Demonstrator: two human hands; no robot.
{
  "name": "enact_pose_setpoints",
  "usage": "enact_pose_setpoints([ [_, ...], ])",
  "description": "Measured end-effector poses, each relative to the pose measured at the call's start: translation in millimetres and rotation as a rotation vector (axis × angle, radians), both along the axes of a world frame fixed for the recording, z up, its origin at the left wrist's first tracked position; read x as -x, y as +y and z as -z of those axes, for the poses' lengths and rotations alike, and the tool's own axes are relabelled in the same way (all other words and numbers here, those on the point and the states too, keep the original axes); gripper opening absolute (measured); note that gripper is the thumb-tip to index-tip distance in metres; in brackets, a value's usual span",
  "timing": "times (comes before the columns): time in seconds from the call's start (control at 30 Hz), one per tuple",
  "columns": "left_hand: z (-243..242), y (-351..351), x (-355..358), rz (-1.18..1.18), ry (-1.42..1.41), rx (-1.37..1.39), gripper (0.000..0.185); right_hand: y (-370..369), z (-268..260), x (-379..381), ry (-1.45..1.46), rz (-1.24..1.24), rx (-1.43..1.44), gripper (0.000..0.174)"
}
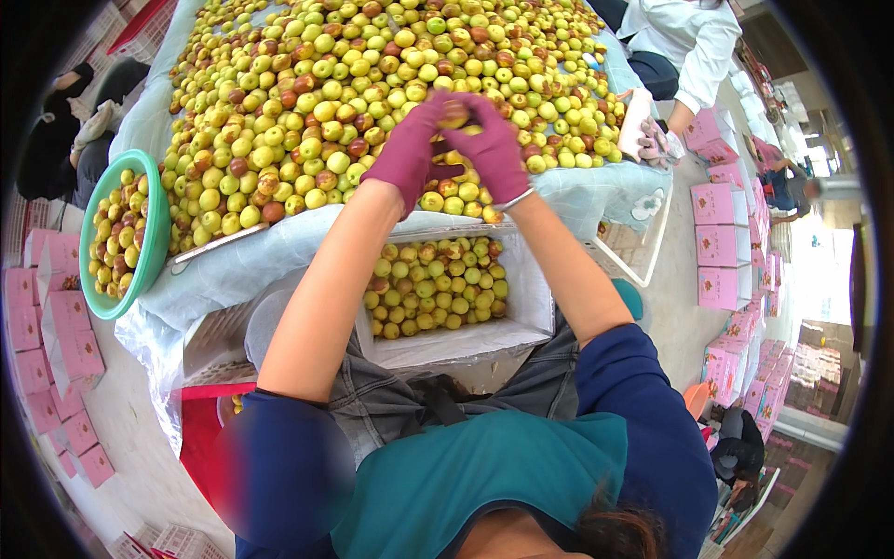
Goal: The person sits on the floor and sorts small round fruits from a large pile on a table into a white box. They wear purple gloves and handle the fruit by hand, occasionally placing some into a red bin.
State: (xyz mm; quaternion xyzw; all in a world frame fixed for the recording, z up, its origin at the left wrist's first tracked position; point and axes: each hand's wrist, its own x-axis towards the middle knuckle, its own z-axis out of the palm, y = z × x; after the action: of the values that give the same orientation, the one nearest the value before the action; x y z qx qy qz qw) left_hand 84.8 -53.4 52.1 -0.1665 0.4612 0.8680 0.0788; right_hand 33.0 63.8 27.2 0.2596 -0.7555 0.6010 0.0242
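A wide heap of green and reddish-brown jujubes [328,105] covers the cloth-draped table before me. My left hand [415,143] and my right hand [489,143], both in maroon gloves, meet above the near part of the heap. A brownish jujube [454,114] lies between their fingertips, somewhat blurred; the right fingers curl around it, while whether the left fingers grip it too is unclear. Below my wrists, a lined white box [534,293] at my lap holds a layer of mostly green jujubes [436,286].
A green basin [162,230] of jujubes stands at the table's left corner. A flat, thin object [220,244] lies along the near edge. On the right sits a co-worker in white [681,42], a gloved hand [656,143] at the table's side. Pink cartons [719,244] are stacked on both sides.
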Motion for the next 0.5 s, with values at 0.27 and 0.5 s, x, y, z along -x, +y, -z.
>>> enact_pose_setpoints([
  [0.27,2.3,-26.6,-1.6,-0.138,-0.111,-0.701,0.037,80.1,15.7,89.6,0.063,0.299,-0.617,0.03],
  [0.5,-6.8,-30.8,1.9,-0.194,-0.139,-0.574,0.033,120.8,88.2,150.5,-0.006,0.374,-1.167,0.027],
])
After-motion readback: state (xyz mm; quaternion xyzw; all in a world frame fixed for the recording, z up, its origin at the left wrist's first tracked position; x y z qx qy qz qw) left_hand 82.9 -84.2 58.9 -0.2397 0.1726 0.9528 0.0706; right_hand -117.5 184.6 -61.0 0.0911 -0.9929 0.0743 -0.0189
